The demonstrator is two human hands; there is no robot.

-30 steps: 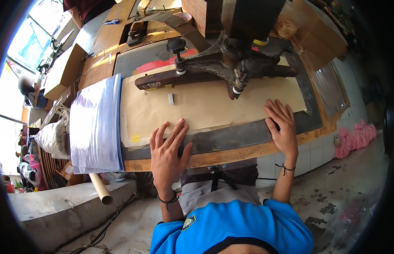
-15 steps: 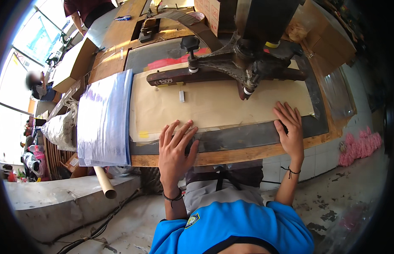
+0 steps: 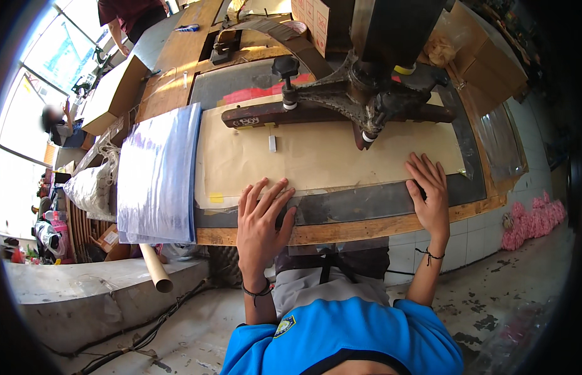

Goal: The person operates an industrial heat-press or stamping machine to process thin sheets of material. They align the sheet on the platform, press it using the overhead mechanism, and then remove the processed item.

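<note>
My left hand [image 3: 261, 219] is open, its fingertips resting on the near edge of a tan paper sheet [image 3: 328, 164] and its palm over the table's front edge. My right hand [image 3: 430, 190] lies open with fingers spread at the sheet's near right part. Neither hand holds anything. Across the sheet's far side runs a dark metal bar [image 3: 260, 116], part of a black machine [image 3: 360, 87] with a star-shaped bracket and a knob. A small pale strip [image 3: 271, 144] lies on the sheet in front of the bar. Under the sheet is a dark grey mat [image 3: 360, 201].
A stack of clear bluish plastic sheets [image 3: 156, 178] hangs over the front edge at left. Cardboard boxes [image 3: 116, 94] stand at far left and far right. A cardboard tube [image 3: 155, 269] juts out below the stack. Another person [image 3: 131, 22] stands at the far left.
Both hands keep nearly the same place and pose on the paper sheet. The whole view has shifted slightly to the right; the machine and sheet look otherwise unchanged.
</note>
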